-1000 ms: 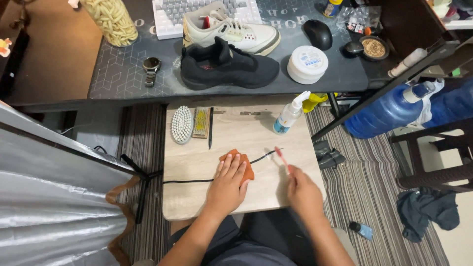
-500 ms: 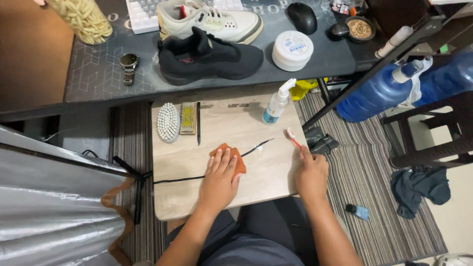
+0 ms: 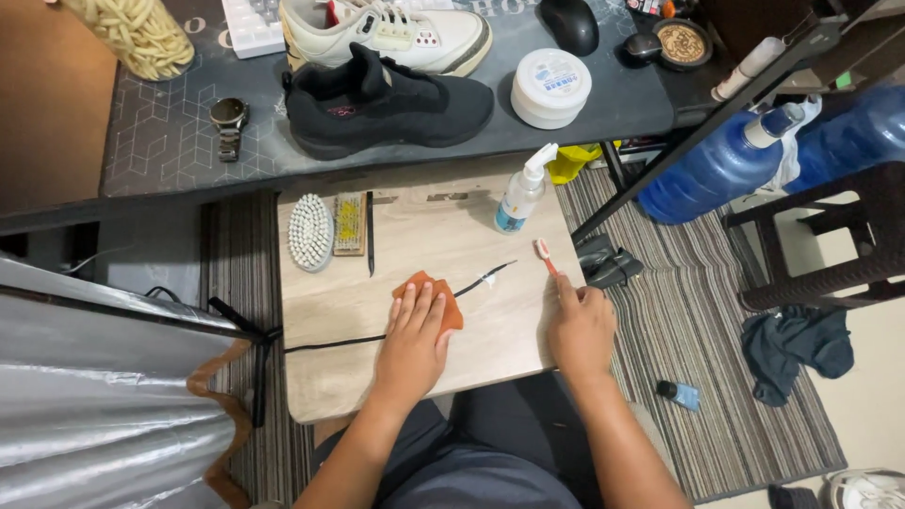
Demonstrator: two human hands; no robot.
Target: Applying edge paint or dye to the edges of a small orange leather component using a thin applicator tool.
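Cloth (image 3: 441, 297), orange, lies on the wooden counter (image 3: 471, 349), over a black lace (image 3: 330, 341) that runs from the left edge up to a white-smeared tip near the middle. Left hand (image 3: 412, 347) lies flat on the cloth, fingers (image 3: 419, 306) extended and pressing it down, not clenched. Right hand (image 3: 582, 325) sits at the counter's right edge, fingers closed around a toothbrush (image 3: 545, 254) with a pink handle; the head points up, just beside the lace tip without touching it.

Containers:
- Pump bottle (image 3: 520, 193), clear with a white pump, holds a low level of blue liquid; it stands upright at the counter's back edge.
- White round tub (image 3: 551, 87), lid on, contents hidden, stands on the dark desk above.
- Glass jar (image 3: 132, 33) at the desk's left corner is filled with pale elongated pieces.
- Blue jug (image 3: 726, 170) leans on the floor to the right.

An oval brush (image 3: 310, 232), bristles up, lies at the counter's back left. A black shoe (image 3: 386, 104) and a white shoe (image 3: 386, 28) rest on the desk.
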